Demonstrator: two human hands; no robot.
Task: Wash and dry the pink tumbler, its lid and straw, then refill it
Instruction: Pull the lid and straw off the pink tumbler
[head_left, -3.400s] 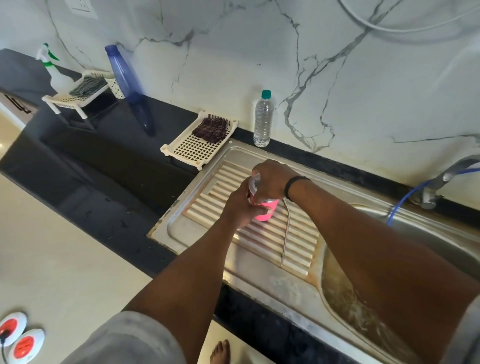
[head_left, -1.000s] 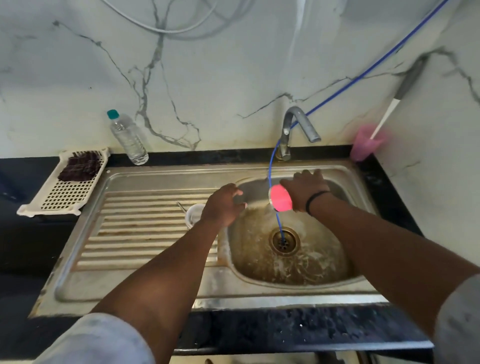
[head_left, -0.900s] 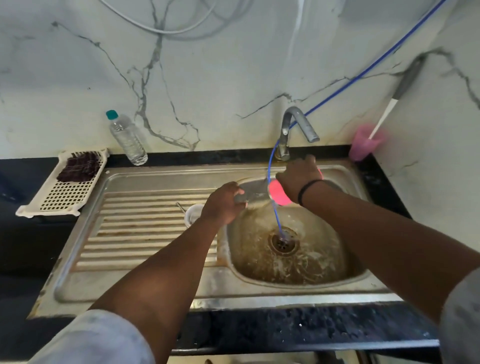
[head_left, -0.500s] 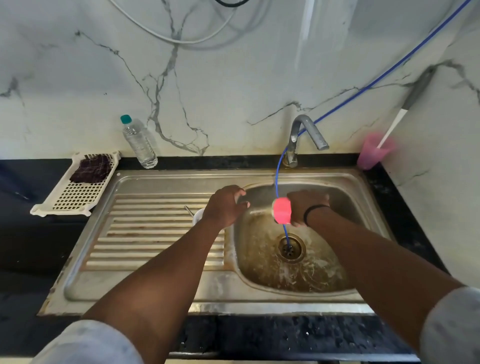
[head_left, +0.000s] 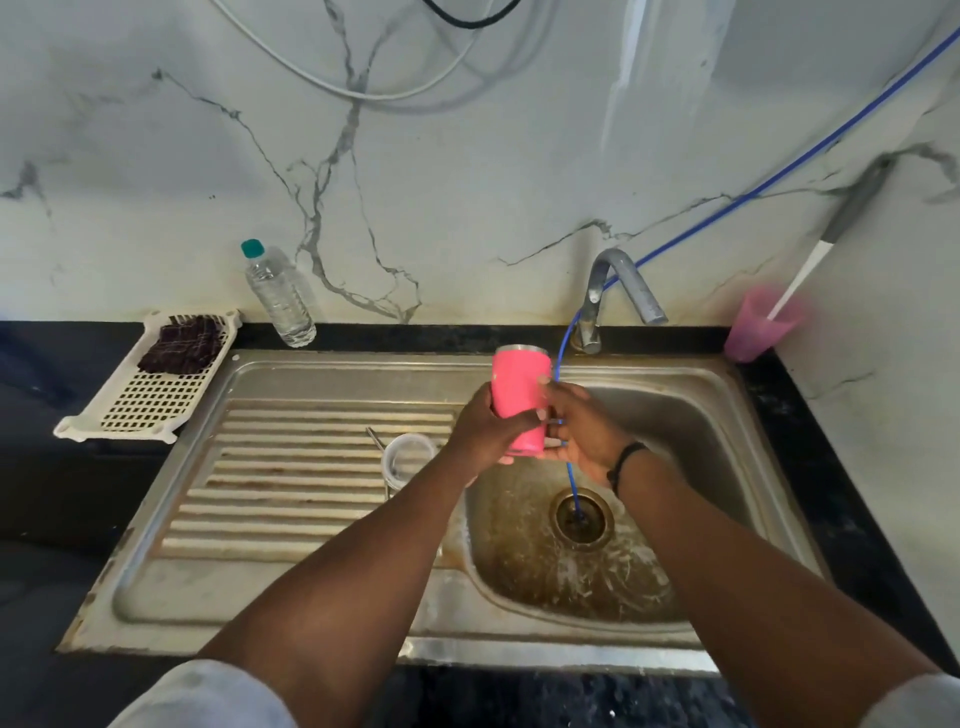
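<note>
Closest to the camera you get two forearms coming up from the bottom edge, both with light grey sleeves pushed up. They reach over the front lip of a steel sink (head_left: 322, 618) set into a dark counter.

Past that, on the right, is the basin, stained brown, with the drain (head_left: 581, 519) in the middle. A thin blue hose (head_left: 570, 480) drops straight into the drain.

Both hands meet above the left part of the basin. The left hand (head_left: 488, 431) is wrapped around the lower half of the pink tumbler (head_left: 519, 395), fingers curled on its front. The right hand (head_left: 582, 431) cups the bottom and right side of it, thumb up against the wall; there's a black band on that wrist. The tumbler is held upright, tilted a bit, metal rim on top, off the sink entirely.

Just left of the hands, on the ribbed draining board, the clear round lid (head_left: 408, 460) lies flat, and the metal straw (head_left: 375, 441) is partly under it, only its upper end and a bit below the lid showing.

Further back: a white slotted tray (head_left: 150, 400) on the counter to the left with a dark cloth (head_left: 182, 344) on it, a plastic water bottle (head_left: 278, 293) with a green cap against the wall, the tap (head_left: 618, 291) behind the basin, and a blurry pink cup (head_left: 756, 327) in the right corner with a brush handle standing in it. Marble wall behind all of it, with cables hanging near the top.
</note>
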